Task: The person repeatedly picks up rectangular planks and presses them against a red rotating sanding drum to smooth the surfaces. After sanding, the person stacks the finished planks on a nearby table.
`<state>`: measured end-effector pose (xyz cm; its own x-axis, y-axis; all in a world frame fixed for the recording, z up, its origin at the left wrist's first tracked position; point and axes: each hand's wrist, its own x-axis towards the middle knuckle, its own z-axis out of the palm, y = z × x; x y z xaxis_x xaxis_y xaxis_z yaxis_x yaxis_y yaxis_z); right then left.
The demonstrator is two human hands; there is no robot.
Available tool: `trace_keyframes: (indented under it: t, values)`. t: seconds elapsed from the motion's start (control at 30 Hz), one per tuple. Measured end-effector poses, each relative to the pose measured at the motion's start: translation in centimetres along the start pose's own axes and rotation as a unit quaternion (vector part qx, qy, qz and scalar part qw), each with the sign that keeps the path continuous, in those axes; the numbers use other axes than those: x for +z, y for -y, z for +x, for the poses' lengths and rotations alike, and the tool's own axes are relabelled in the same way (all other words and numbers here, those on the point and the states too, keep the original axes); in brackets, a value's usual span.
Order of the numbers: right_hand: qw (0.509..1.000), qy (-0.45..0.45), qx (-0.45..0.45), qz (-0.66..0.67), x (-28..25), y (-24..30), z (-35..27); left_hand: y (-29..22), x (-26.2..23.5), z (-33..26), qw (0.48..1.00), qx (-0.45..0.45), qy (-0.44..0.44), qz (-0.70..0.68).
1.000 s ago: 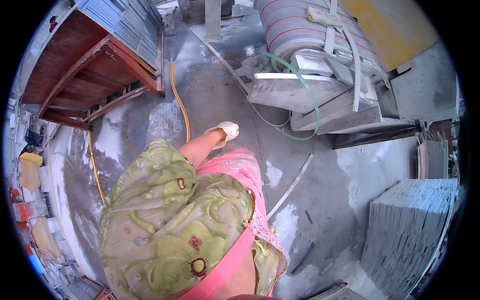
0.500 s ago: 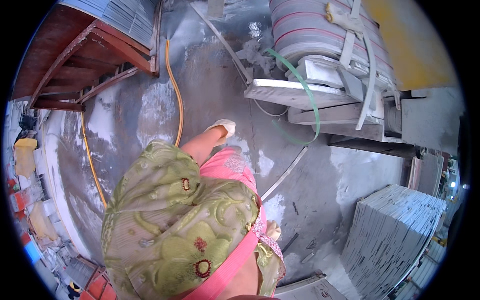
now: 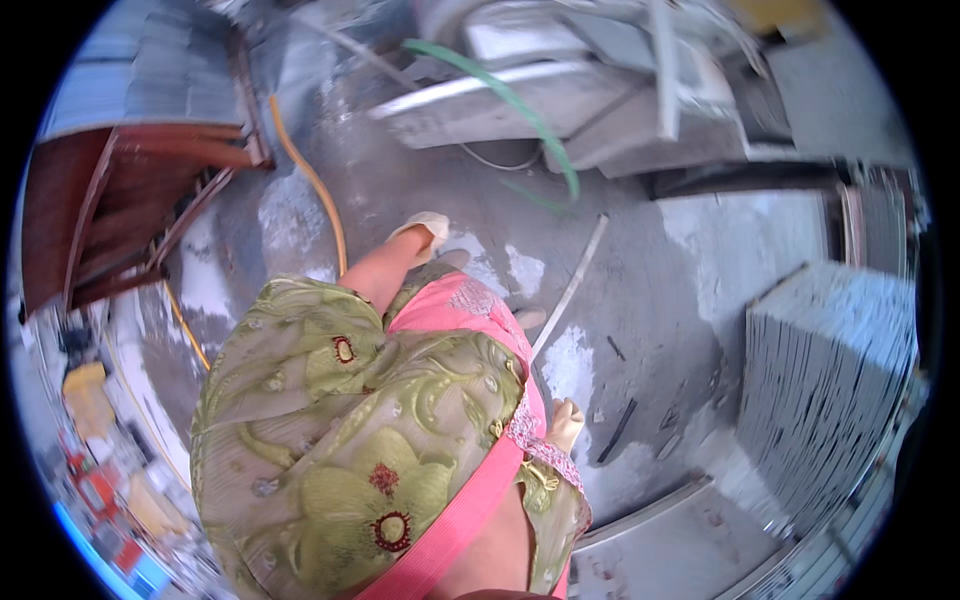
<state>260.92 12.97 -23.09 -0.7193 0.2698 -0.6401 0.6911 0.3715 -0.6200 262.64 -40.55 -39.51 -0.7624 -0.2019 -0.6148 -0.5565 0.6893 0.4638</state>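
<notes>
Head view: I see a gloved left hand (image 3: 430, 228) above the floor (image 3: 690, 320), the right hand (image 3: 566, 424) beside patterned clothing (image 3: 340, 440); whether fingers are apart, I can't tell.

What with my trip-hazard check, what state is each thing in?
left hand, gloved, grip unclear
right hand, gloved, partly hidden by clothing
orange hose, curved on the floor
green strap, curled
pale strip, straight, lying on the floor
dark strip, lying on the floor
sheet pile, stacked
red-brown rack, standing, loaded with sheets
</notes>
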Motion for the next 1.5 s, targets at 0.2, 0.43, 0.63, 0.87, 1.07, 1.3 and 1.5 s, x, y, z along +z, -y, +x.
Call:
trace_keyframes:
  t: [0.2,0.43,0.63,0.87,1.07,1.3,1.5]
  values:
    - [0.995,-0.094,0.016,0.034,-5.9,-2.2,2.7,-9.0,0.2,4.5,0.99,0.12,-0.016,0.068]
    - [0.971,-0.136,0.104,0.166,-13.6,-9.1,7.0,-32.2,-2.8,4.1,0.987,0.127,0.077,0.066]
    - [0.965,-0.108,0.129,0.201,-14.8,-8.4,11.5,-37.2,-2.0,11.2,0.971,0.163,0.084,0.154]
    - [0.944,-0.124,0.177,0.247,-18.2,-2.4,20.8,-45.9,0.3,24.3,0.964,0.161,0.103,0.184]
    - [0.992,-0.093,0.047,0.07,-28.0,7.5,33.9,-60.6,4.8,36.2,0.958,0.212,0.082,0.176]
    - [0.963,-0.151,0.014,0.221,-36.8,37.0,47.8,-88.0,-4.4,42.4,0.967,0.235,0.099,-0.001]
    - [0.981,-0.114,-0.021,0.154,-40.6,49.2,61.8,-99.8,-8.2,47.0,0.957,0.212,0.135,-0.144]
